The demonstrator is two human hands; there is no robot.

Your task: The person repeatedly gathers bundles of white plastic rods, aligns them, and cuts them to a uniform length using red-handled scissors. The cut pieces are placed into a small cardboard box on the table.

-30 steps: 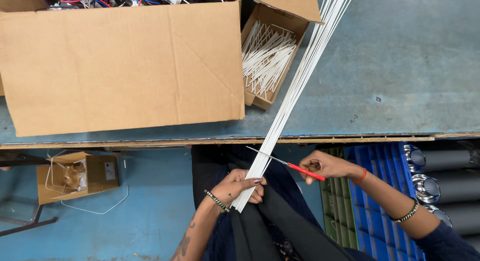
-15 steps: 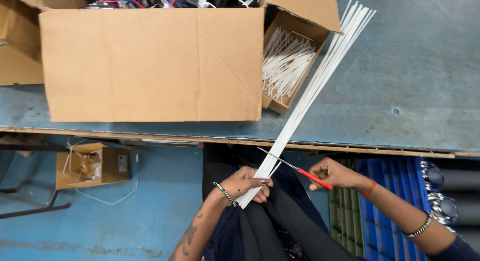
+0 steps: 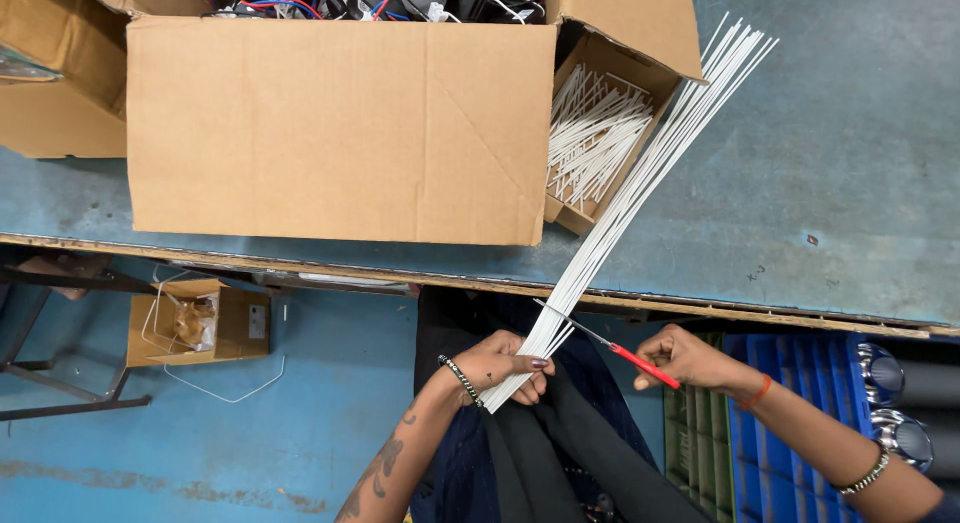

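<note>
While the left hand point(image 3: 505, 368) has its fingers clamped around the lower end of a bundle of thin white rods point(image 3: 640, 188), the right hand point(image 3: 690, 358) grips red-handled scissors point(image 3: 610, 348) with fingers closed on the handles; the blades cross the bundle just above the left fist, and whether they stand apart or together is too small to tell. From the lap at six o'clock the bundle runs up toward one o'clock, passes over the table edge point(image 3: 700, 308), and fans loosely above the blue-grey table point(image 3: 850, 163). By my judgement the rods are light, slender and springy, smooth enough to slide past each other, so a tight hold near the cut end, where the left hand is, looks the best grip. At eleven o'clock stands a large cardboard box point(image 3: 340, 128); just beside the bundle, an open smaller box point(image 3: 590, 143) holds short white pieces. Room opens toward two and three o'clock on the table; a blue crate point(image 3: 790, 403) sits close under the right wrist.
</note>
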